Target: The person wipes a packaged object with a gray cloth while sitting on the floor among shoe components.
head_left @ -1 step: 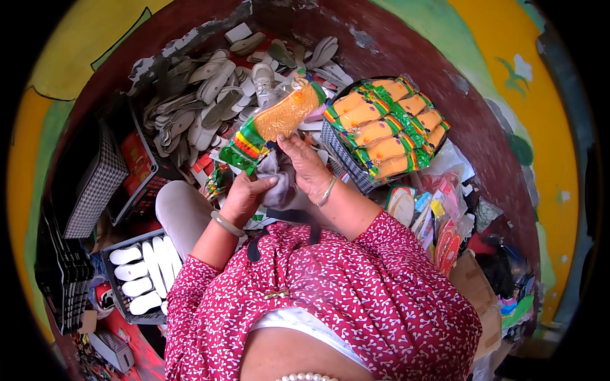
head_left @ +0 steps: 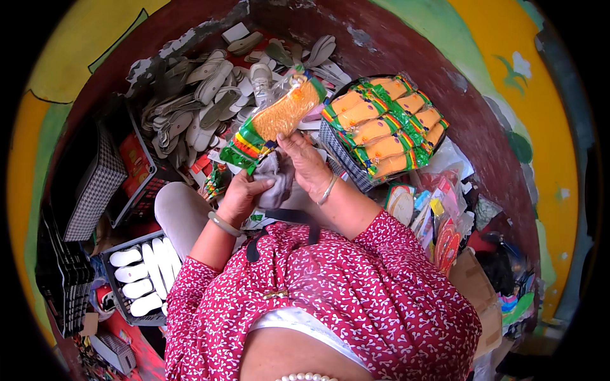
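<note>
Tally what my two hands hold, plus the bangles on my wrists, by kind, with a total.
Orange-and-green packet, in the right hand: 1
Grey cloth, in the left hand: 1
Bangles, one on each wrist: 2
Total: 4

One checked basket (head_left: 335,147), about ten orange-and-green packets (head_left: 373,131) in it, overlap blurs the count. Left of basket: one similar packet (head_left: 289,113), one grey cloth (head_left: 277,190), two hands (left hand (head_left: 239,195), right hand (head_left: 306,166)), two bangles (head_left: 225,223), one pale shoe (head_left: 261,87), loose soles (head_left: 211,81) too many to count. Farther left: four short white pieces (head_left: 136,288).
</note>
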The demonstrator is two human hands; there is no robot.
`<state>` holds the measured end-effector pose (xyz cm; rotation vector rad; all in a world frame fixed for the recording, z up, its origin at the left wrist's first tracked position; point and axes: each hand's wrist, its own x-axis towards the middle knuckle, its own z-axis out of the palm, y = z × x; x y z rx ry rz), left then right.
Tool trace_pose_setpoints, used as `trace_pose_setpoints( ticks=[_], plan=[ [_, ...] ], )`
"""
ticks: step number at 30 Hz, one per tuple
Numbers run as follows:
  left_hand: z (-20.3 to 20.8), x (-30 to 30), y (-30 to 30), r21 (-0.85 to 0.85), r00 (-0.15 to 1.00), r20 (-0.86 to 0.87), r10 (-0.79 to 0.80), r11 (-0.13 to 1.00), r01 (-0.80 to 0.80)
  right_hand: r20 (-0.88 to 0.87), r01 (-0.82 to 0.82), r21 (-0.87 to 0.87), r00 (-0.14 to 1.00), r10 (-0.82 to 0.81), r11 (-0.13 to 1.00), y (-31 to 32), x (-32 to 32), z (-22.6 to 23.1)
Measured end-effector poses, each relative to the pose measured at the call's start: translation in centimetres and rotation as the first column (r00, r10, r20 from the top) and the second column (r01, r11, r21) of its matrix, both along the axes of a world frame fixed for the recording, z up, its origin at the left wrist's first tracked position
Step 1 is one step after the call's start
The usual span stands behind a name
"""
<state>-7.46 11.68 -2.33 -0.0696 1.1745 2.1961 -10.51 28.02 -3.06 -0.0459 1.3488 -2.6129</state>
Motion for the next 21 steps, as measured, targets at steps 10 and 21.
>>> trace_pose_setpoints(
  ticks=[10, 21],
  plan=[
    [-2.9, -0.4, -3.9, -0.032, 0.992, 0.099, 0.084, 0.996, -0.081, -0.270, 0.298, 0.530, 0.947, -0.176, 0.794, 23.0, -2.9, 7.3],
    [-3.2, 0.9, -3.9, -0.061, 0.987, 0.124, 0.102, 0.994, -0.095, 0.034, 0.462, 0.594, 0.804, -0.594, 0.659, 38.4, -1.2, 11.8]
  ],
)
